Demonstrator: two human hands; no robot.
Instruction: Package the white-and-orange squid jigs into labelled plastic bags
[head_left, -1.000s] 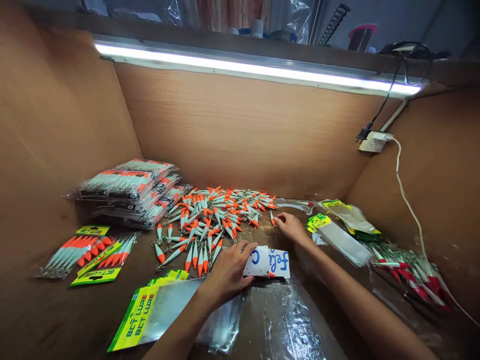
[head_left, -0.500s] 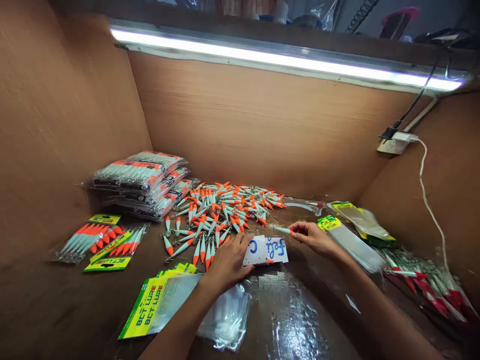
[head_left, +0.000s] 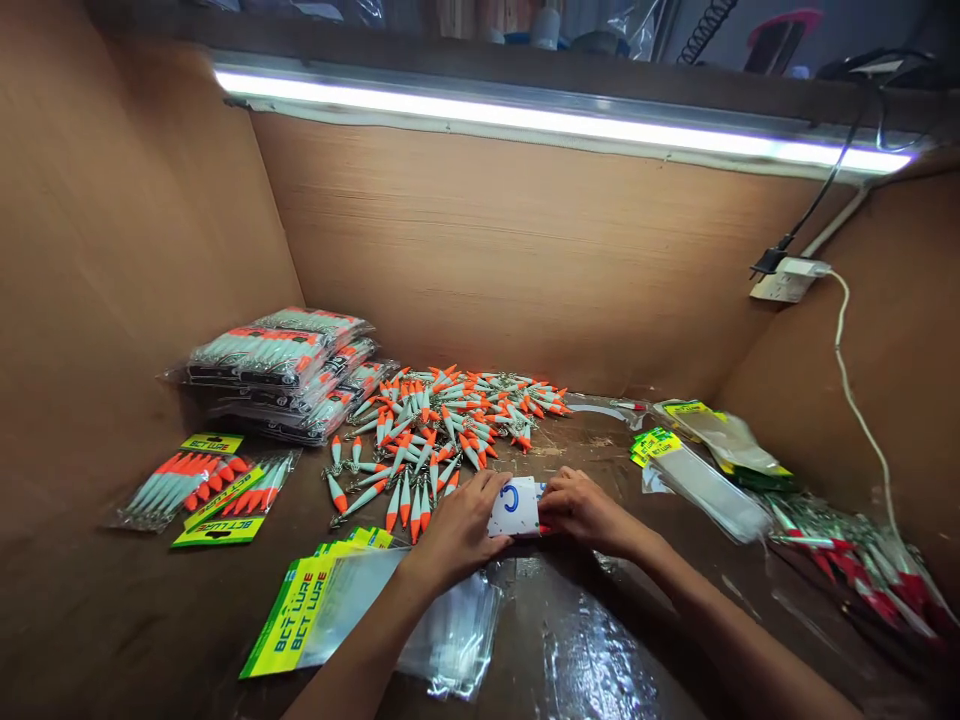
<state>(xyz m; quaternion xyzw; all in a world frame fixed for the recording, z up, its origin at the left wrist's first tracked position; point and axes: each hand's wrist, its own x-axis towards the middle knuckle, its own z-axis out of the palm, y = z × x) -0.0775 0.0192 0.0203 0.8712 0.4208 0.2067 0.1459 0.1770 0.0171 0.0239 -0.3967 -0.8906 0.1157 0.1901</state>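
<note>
My left hand (head_left: 455, 528) rests curled on the left edge of a small white card with blue writing (head_left: 514, 507) on the dark table. My right hand (head_left: 581, 507) lies closed over the card's right part, touching it; a bit of orange shows under its fingers, and I cannot make out what it holds. Just beyond the card spreads a pile of white-and-orange fishing lures (head_left: 442, 420). A row of several lures (head_left: 409, 497) lies lined up left of the card. Empty clear bags with yellow-green BCT LURE headers (head_left: 322, 610) lie under my left forearm.
A stack of filled lure packs (head_left: 281, 365) stands at the back left, with loose filled packs (head_left: 206, 485) nearer the left wall. Clear bags (head_left: 697, 470) and red-white lures (head_left: 847, 560) lie at the right. Wooden walls enclose three sides; a socket with cable (head_left: 784, 280) hangs right.
My right hand took a lure from the pile's right edge, carried it back and now covers the card's right part. My left hand stayed on the card.
</note>
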